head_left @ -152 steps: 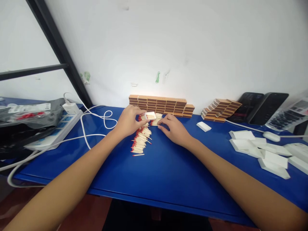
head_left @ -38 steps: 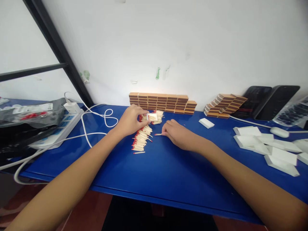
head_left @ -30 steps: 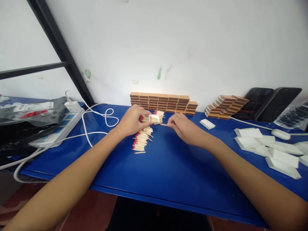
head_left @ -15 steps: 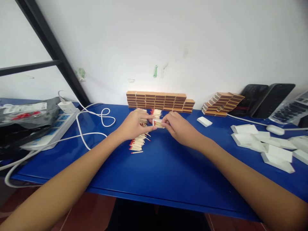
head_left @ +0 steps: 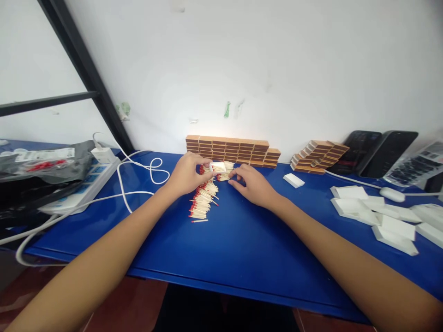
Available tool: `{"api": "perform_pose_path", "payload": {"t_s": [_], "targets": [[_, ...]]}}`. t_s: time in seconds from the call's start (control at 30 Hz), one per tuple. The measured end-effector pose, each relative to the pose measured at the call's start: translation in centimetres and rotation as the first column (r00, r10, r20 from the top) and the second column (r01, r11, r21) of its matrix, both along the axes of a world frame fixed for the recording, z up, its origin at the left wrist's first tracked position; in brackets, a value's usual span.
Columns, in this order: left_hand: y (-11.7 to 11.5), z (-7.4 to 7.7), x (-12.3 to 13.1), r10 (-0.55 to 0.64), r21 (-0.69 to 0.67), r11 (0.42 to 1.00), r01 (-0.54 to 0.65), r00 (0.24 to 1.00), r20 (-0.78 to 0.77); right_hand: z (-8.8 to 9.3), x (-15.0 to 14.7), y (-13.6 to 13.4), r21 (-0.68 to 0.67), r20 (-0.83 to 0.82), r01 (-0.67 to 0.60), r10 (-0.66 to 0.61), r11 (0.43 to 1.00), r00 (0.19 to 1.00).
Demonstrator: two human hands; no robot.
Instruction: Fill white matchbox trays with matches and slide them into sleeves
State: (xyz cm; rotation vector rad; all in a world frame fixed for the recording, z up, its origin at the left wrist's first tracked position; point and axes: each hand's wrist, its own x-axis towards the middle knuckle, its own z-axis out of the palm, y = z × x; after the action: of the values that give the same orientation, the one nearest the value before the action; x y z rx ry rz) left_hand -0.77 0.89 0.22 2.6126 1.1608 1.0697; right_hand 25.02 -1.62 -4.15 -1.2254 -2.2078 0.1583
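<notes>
My left hand (head_left: 190, 173) pinches a small white matchbox tray (head_left: 218, 164) between thumb and fingers. A few matches lie inside the tray, which is tilted so its inside shows. My right hand (head_left: 249, 183) is just right of it, beside the upper part of a pile of red-tipped matches (head_left: 203, 198). Its thumb and forefinger are curved with a small gap between them, close to the match ends; I see nothing held there. The pile spreads below and behind the tray, partly covered by my left hand. One loose match (head_left: 200, 221) lies at its near end.
Matchboxes are stacked in a low wall (head_left: 226, 148) against the white wall, with another stepped stack (head_left: 318, 156) to the right. One white tray (head_left: 294, 180) lies alone; several more (head_left: 375, 210) are heaped right. White cables (head_left: 121, 177) and a power strip (head_left: 90, 177) lie left.
My right hand has come away from the tray and sits lower, by the matches. My left hand has moved the tray slightly left and up over the pile. The camera view has shifted a little.
</notes>
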Motion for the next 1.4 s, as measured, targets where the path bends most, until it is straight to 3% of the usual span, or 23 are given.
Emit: {"api": "perform_pose_path", "payload": {"t_s": [0.43, 0.8, 1.13, 1.4], "targets": [[0.3, 0.2, -0.2, -0.035, 0.019, 0.999, 0.034, 0.999, 0.029, -0.1, 0.3, 0.1, -0.043, 0.046, -0.022, 0.024, 0.999, 0.999], [0.2, -0.3, 0.0, -0.06, 0.016, 0.998, 0.061, 0.998, -0.029, 1.7, 2.1, -1.6, -0.048, 0.089, -0.045, 0.049, 0.998, 0.995], [-0.5, -0.4, 0.7, -0.136, -0.072, 0.988, 0.138, 0.99, 0.04, 3.0, 1.1, -2.3, -0.056, -0.172, 0.021, -0.031, 0.998, 0.985], [-1.4, -0.1, 1.2, -0.213, -0.145, 0.963, 0.227, 0.971, 0.104, 2.5, 0.6, -2.5, -0.103, -0.228, -0.012, -0.012, 0.995, 0.974]]}}
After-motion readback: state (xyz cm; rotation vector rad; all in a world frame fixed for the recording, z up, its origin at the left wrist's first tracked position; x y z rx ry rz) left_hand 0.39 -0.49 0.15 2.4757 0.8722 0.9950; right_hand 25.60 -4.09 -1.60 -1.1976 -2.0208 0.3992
